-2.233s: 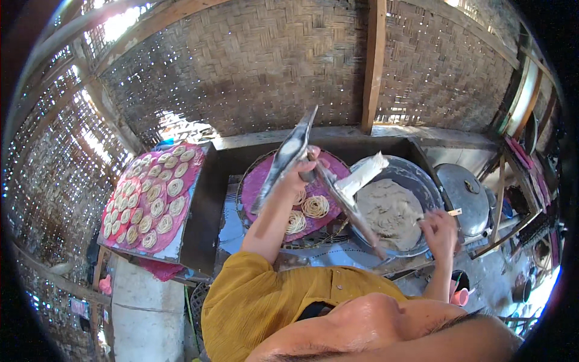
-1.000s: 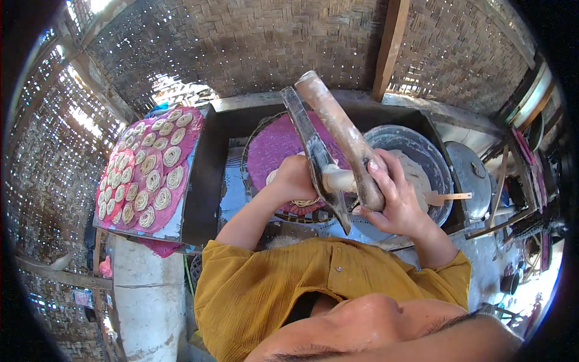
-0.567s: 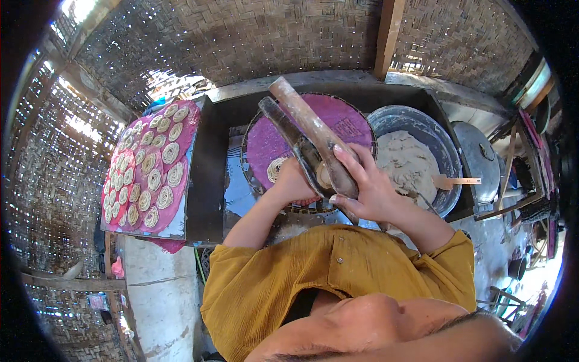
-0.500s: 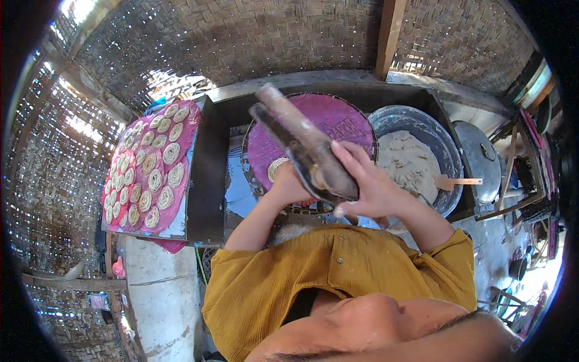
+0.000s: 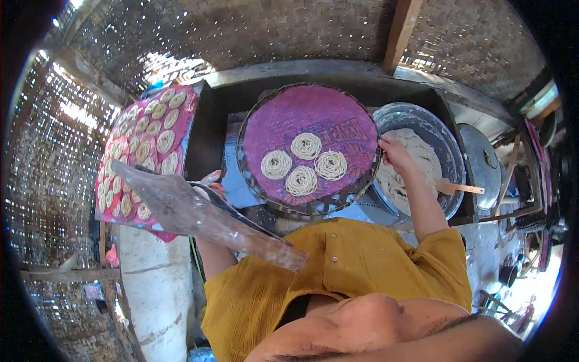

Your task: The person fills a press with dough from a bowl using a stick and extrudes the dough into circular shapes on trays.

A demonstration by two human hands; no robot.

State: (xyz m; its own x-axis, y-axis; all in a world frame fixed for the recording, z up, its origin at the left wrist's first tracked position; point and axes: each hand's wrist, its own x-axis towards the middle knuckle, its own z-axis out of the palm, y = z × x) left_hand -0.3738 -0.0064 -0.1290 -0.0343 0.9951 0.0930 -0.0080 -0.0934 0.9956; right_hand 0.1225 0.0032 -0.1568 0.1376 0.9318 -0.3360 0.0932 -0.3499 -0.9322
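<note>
At the left, my left hand [image 5: 212, 182] is closed on a wooden hand press [image 5: 187, 208], a long, worn, flour-dusted tool with tapering ends. The press hides part of that hand and tilts across my front. My right hand [image 5: 395, 154] grips the right rim of a round woven tray [image 5: 243, 161]. A purple-pink patterned cloth [image 5: 301, 111] lines this tray. Lying on the cloth are several pale coils of noodle-like dough strands [image 5: 306, 146], clustered in its nearer half.
To the right, a dark basin [image 5: 449, 136] holds pale dough [image 5: 410, 160] and a wooden-handled scraper [image 5: 461, 187]. A round metal lid [image 5: 482, 160] stands beyond it. On the left, a pink cloth-covered board [image 5: 187, 105] carries many coils. Dark trough walls [image 5: 199, 142] surround the tray.
My right hand has let go of the press and taken hold of the tray's right rim. My left hand has carried the press leftward, uncovering the coils.
</note>
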